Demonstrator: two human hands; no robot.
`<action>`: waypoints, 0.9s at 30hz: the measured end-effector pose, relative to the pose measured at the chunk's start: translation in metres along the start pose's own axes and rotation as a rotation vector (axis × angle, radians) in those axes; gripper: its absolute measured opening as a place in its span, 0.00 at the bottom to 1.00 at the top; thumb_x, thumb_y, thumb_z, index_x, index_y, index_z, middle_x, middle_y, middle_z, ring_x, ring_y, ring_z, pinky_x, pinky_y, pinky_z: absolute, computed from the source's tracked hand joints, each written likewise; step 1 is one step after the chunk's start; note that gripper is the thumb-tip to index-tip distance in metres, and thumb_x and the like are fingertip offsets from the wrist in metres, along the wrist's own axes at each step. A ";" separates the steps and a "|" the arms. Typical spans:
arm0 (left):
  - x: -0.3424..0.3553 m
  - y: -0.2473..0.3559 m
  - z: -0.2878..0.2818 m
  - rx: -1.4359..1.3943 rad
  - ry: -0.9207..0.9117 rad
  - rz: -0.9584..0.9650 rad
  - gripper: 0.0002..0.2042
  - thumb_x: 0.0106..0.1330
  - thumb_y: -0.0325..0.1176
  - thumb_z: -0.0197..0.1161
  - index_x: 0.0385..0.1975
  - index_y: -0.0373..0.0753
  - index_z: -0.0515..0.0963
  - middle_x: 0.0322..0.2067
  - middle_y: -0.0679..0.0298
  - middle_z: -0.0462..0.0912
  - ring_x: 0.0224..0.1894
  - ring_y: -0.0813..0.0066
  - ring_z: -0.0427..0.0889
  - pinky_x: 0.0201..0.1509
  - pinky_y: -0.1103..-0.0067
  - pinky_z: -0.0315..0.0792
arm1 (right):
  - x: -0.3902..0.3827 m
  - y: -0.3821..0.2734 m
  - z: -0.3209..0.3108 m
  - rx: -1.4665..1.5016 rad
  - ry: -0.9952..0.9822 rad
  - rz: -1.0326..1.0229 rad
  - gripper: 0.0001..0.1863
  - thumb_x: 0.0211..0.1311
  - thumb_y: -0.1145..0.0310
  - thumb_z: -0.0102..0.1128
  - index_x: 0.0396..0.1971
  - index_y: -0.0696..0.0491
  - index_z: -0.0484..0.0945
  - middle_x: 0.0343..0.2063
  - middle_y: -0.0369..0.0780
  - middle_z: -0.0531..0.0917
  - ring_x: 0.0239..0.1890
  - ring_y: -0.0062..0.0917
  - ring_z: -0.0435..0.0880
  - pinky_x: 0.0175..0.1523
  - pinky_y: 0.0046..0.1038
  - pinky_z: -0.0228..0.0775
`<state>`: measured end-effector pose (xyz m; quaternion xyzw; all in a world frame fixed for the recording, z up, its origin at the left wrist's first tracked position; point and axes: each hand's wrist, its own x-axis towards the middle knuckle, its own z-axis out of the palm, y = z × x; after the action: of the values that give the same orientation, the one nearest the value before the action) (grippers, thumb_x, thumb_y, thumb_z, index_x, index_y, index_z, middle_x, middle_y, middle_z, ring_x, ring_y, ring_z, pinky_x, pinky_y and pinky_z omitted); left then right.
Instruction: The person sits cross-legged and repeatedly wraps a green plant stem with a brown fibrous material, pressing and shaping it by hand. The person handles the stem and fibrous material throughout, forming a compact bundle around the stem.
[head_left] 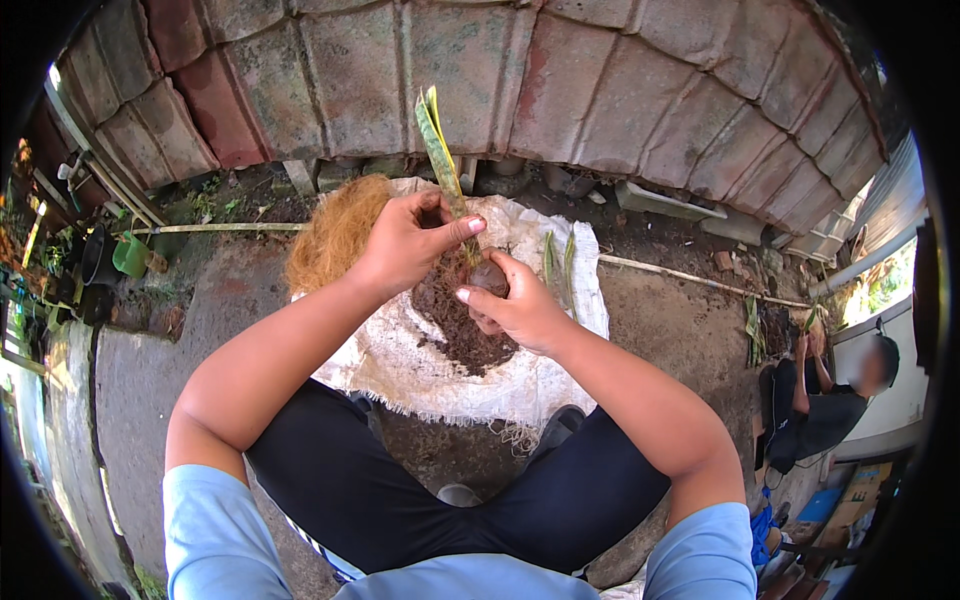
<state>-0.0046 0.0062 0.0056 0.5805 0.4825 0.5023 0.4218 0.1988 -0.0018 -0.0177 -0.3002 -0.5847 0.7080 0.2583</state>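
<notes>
A snake plant [438, 145] with yellow-edged, mottled green leaves stands upright between my hands. My left hand [418, 238] is closed round its lower leaves, thumb pressed along them. My right hand [515, 303] grips a rounded brown lump [487, 279] at the plant's base, fingers wrapped round it; whether it is soil or roots I cannot tell. Beneath both hands dark loose soil [465, 338] lies heaped on a white woven sack [375, 352]. A mound of orange-brown fibre [335, 237] sits beside my left hand. Slim green leaves [559, 268] lie right of my right hand.
Overlapping roof tiles [420, 75] form a slope across the far side. A thin pole [700, 279] lies along the ground to the right. Another person [825, 400] sits at the far right, hands raised near plants. A green pot [130, 255] stands at the left.
</notes>
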 end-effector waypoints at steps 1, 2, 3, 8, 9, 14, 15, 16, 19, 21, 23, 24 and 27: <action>0.000 0.000 0.000 -0.005 -0.003 0.006 0.17 0.64 0.40 0.76 0.25 0.36 0.76 0.22 0.71 0.77 0.27 0.85 0.71 0.31 0.80 0.68 | -0.001 -0.001 0.001 0.003 -0.003 -0.006 0.15 0.76 0.64 0.58 0.52 0.55 0.67 0.28 0.36 0.75 0.22 0.16 0.67 0.26 0.22 0.58; 0.000 0.000 -0.001 0.009 0.002 0.008 0.17 0.64 0.39 0.76 0.25 0.36 0.76 0.23 0.71 0.77 0.28 0.85 0.71 0.32 0.80 0.68 | -0.002 -0.002 0.003 0.006 -0.007 -0.012 0.15 0.76 0.63 0.57 0.53 0.55 0.67 0.29 0.36 0.76 0.22 0.16 0.67 0.26 0.21 0.58; 0.000 -0.001 -0.002 0.023 0.007 0.009 0.17 0.64 0.39 0.76 0.25 0.36 0.76 0.23 0.71 0.77 0.28 0.85 0.71 0.32 0.80 0.68 | -0.003 -0.005 0.005 0.180 -0.005 0.009 0.15 0.77 0.62 0.56 0.53 0.55 0.68 0.30 0.37 0.76 0.22 0.16 0.67 0.26 0.21 0.58; 0.001 -0.001 -0.003 -0.024 -0.023 0.006 0.15 0.65 0.39 0.75 0.27 0.35 0.77 0.26 0.71 0.78 0.31 0.86 0.71 0.35 0.81 0.69 | 0.000 -0.001 0.004 0.417 -0.040 0.029 0.16 0.80 0.56 0.48 0.51 0.54 0.70 0.35 0.38 0.78 0.21 0.16 0.67 0.26 0.21 0.56; 0.001 -0.003 -0.003 -0.030 -0.037 0.015 0.15 0.65 0.39 0.75 0.29 0.35 0.78 0.27 0.71 0.79 0.32 0.85 0.72 0.36 0.80 0.70 | 0.001 0.004 0.001 0.399 -0.052 0.015 0.16 0.80 0.56 0.49 0.51 0.54 0.70 0.34 0.37 0.78 0.21 0.16 0.67 0.26 0.21 0.55; -0.003 0.005 0.002 -0.077 -0.085 -0.005 0.13 0.69 0.38 0.70 0.40 0.32 0.80 0.34 0.67 0.83 0.37 0.83 0.76 0.42 0.79 0.73 | 0.001 0.013 -0.001 0.296 -0.027 -0.035 0.16 0.80 0.55 0.50 0.48 0.55 0.71 0.31 0.38 0.78 0.21 0.16 0.68 0.24 0.21 0.55; -0.002 0.003 0.001 -0.081 -0.094 0.005 0.13 0.70 0.37 0.69 0.41 0.32 0.80 0.35 0.66 0.84 0.38 0.83 0.77 0.43 0.79 0.74 | 0.001 0.011 -0.002 0.283 -0.036 -0.025 0.16 0.79 0.56 0.50 0.48 0.55 0.72 0.32 0.38 0.79 0.21 0.17 0.70 0.24 0.21 0.56; -0.002 0.001 0.000 -0.085 -0.104 0.016 0.14 0.71 0.37 0.69 0.43 0.31 0.80 0.37 0.65 0.84 0.38 0.82 0.77 0.44 0.79 0.74 | 0.001 0.007 -0.005 0.270 -0.046 -0.016 0.15 0.79 0.57 0.51 0.48 0.55 0.72 0.32 0.39 0.80 0.22 0.17 0.72 0.24 0.21 0.57; -0.003 0.002 -0.004 -0.113 -0.048 -0.086 0.13 0.72 0.37 0.68 0.43 0.32 0.80 0.37 0.66 0.84 0.39 0.82 0.78 0.44 0.78 0.74 | -0.004 -0.014 0.003 0.313 0.001 0.060 0.14 0.77 0.58 0.54 0.48 0.54 0.74 0.33 0.38 0.81 0.25 0.19 0.79 0.26 0.21 0.62; -0.001 -0.002 -0.005 -0.079 -0.049 -0.041 0.12 0.71 0.36 0.68 0.43 0.32 0.80 0.37 0.66 0.84 0.38 0.81 0.78 0.44 0.78 0.75 | -0.004 -0.019 0.002 0.342 0.017 0.104 0.15 0.76 0.58 0.57 0.49 0.54 0.75 0.34 0.38 0.82 0.28 0.20 0.82 0.27 0.22 0.66; -0.002 -0.003 -0.004 -0.087 -0.106 -0.020 0.11 0.71 0.35 0.68 0.42 0.32 0.81 0.36 0.66 0.85 0.38 0.81 0.79 0.43 0.78 0.76 | -0.001 -0.015 -0.004 0.350 -0.015 0.129 0.16 0.75 0.57 0.59 0.51 0.54 0.76 0.34 0.38 0.83 0.30 0.21 0.84 0.28 0.22 0.67; -0.003 -0.003 -0.002 -0.112 -0.163 -0.021 0.11 0.70 0.35 0.69 0.42 0.32 0.81 0.35 0.65 0.85 0.38 0.81 0.79 0.43 0.77 0.76 | -0.002 -0.015 -0.004 0.268 0.001 0.147 0.16 0.74 0.58 0.60 0.50 0.54 0.75 0.34 0.39 0.83 0.30 0.21 0.83 0.27 0.21 0.66; -0.006 -0.002 0.004 -0.116 -0.242 -0.054 0.11 0.70 0.35 0.69 0.42 0.32 0.82 0.34 0.65 0.86 0.37 0.82 0.80 0.42 0.77 0.77 | -0.003 -0.015 -0.003 0.058 0.025 0.184 0.16 0.73 0.59 0.62 0.47 0.56 0.76 0.34 0.41 0.84 0.30 0.20 0.82 0.25 0.21 0.64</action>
<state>-0.0015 0.0007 0.0017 0.5983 0.4137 0.4443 0.5230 0.2030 0.0007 -0.0029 -0.3538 -0.5306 0.7417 0.2078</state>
